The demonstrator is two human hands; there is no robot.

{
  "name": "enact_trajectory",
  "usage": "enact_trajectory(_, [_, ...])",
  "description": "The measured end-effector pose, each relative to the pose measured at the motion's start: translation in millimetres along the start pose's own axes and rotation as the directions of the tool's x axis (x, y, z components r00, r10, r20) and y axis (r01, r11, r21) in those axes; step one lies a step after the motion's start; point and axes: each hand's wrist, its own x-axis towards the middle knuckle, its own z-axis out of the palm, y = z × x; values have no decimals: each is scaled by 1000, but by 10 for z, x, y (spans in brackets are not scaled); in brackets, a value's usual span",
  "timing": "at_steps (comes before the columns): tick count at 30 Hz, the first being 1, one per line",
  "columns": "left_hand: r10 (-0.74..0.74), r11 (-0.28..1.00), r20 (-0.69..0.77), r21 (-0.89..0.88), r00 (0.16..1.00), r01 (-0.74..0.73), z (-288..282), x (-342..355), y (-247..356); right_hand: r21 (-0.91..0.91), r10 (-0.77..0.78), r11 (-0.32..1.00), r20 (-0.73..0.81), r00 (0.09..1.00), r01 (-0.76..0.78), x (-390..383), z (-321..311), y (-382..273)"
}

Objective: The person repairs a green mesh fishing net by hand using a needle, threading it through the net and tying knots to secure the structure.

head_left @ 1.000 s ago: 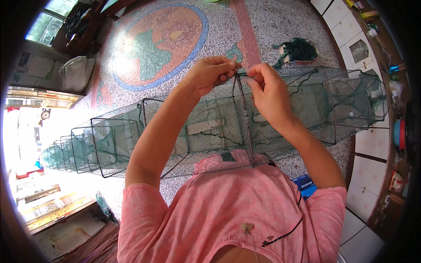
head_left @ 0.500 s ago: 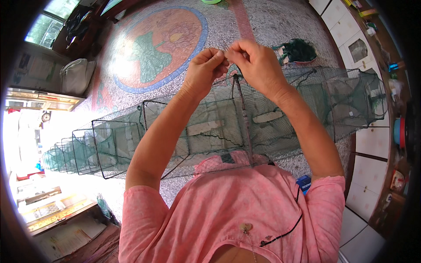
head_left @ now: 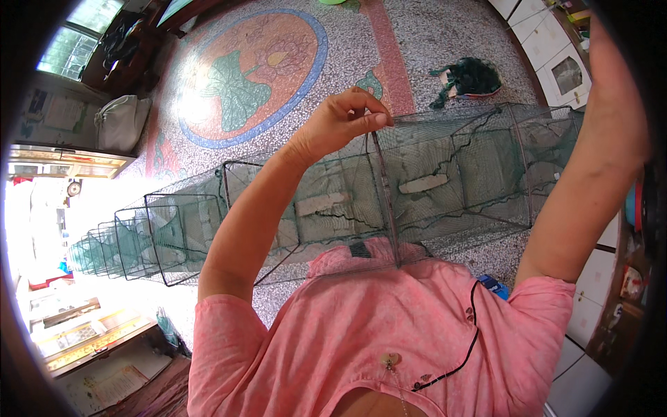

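Note:
A long, collapsible fish trap (head_left: 424, 163) of green mesh over dark rectangular frames stretches across in front of me, its left end tapering away toward the bright doorway. My left hand (head_left: 351, 118) is closed, thumb and fingertips pinched at the top of a middle frame bar (head_left: 385, 184). Whether a thin thread is also between those fingertips is too fine to make out. My right forearm (head_left: 601, 132) reaches up to the far right, and its hand lies beyond the picture's edge. A thin pale line (head_left: 531, 16) shows near the upper right rim.
A bundle of dark green netting or cord (head_left: 472, 76) lies on the speckled floor (head_left: 445, 28) beyond the trap. White cabinets (head_left: 542, 45) line the right side. A pale bag (head_left: 121, 121) stands at the left, and a blue box (head_left: 493, 286) shows beside my right sleeve.
My hands were together above the trap's middle frame. The right has swung up and right, out of view; the left has shifted slightly right and down to the frame's top.

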Motion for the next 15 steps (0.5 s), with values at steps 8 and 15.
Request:
enact_trajectory(8, [-244,955,-177,-213,954,204,-96,-40,-32,-431,299,896,402,866,-110,-742,-114,101])
enact_trajectory(15, [-264,959,-158,-148,951,242,-111,146,148,-761,754,540,248,608,-359,-1416,-85,282])
